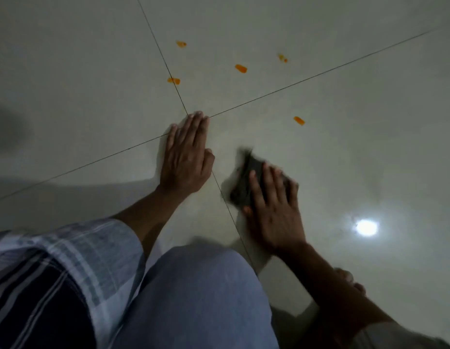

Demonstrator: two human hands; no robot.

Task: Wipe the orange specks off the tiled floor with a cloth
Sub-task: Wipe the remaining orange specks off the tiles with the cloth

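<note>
Cloth (246, 177) under right hand (274, 210), right of left hand (186, 157); specks (241, 68) beyond.

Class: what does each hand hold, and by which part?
Left hand: nothing; it lies flat on the floor. Right hand presses the dark cloth from above, fingers spread over its near half.

Checked blue-and-white sleeve (75, 250) (dark stripes lower down), bare forearms (153, 212), pale blue-grey trousers (193, 298).

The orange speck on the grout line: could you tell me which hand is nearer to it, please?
Left. The left hand lies flat just short of the speck, fingertips toward it; the right hand presses the cloth farther back, off to the right.
</note>
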